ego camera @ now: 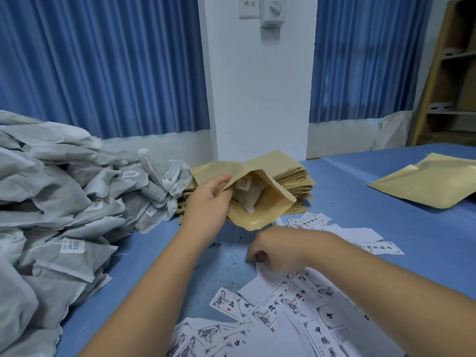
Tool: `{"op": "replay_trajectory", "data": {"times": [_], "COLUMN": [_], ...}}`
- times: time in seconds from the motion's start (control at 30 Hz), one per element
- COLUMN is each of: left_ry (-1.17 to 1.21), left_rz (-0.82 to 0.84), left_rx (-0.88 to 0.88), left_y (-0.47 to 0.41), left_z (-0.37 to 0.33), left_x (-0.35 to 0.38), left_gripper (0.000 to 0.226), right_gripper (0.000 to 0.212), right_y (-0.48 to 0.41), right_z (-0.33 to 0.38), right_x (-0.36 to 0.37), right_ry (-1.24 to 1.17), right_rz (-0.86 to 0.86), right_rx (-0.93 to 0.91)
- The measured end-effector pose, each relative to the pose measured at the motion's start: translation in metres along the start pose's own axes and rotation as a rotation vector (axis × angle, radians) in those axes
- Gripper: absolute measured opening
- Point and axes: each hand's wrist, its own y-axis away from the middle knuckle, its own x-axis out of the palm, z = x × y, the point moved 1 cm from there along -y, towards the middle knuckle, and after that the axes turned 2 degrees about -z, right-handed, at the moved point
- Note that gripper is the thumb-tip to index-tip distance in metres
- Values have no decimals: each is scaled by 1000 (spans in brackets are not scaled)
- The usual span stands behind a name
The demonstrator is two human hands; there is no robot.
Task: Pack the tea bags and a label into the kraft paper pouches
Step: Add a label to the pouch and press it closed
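My left hand [208, 202] grips the upper lip of an open kraft paper pouch [268, 202], holding its mouth wide toward me. Inside the pouch lies a tea bag [248, 195] with a small barcode sticker. My right hand [275, 249] is lowered onto the blue table, fingers curled down on a white label [268, 270] at the edge of the scattered printed labels [286, 305]. A big heap of grey tea bags [64, 202] fills the left side. The stack of flat kraft pouches [296, 185] lies behind the open one.
Two more kraft pouches [427, 181] lie at the far right of the blue table [373, 202]. Tea crumbs dot the cloth near my right hand. A white pillar and blue curtains stand behind; a wooden shelf [453, 73] is at the right.
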Motion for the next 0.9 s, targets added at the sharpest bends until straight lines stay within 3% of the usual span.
{"op": "replay_trajectory", "data": {"times": [0.13,0.3,0.6,0.77,0.9], "left_ry": [-34,-27,-18,-27,-36], "left_rz": [21,21,20,-21,-57], "left_rx": [19,8,15,23,50], "left_y": [-1,-4,-3,-6,-6], "left_z": [1,2,4,5,5], "left_x": [-2,-2,-3,-3,-3], "left_gripper": [35,34,32,35,34], "right_gripper": [27,49,24,11,20], "right_y": [0,7,11,25,35], "right_z": [7,21,31,26,16], "right_x": [-8,-14,-7,-28,-53], "right_ry": [54,43,53,-28,-211], "right_rz": [36,148,94,-141,-589], "right_rx": [5,-45,6,-11,72]}}
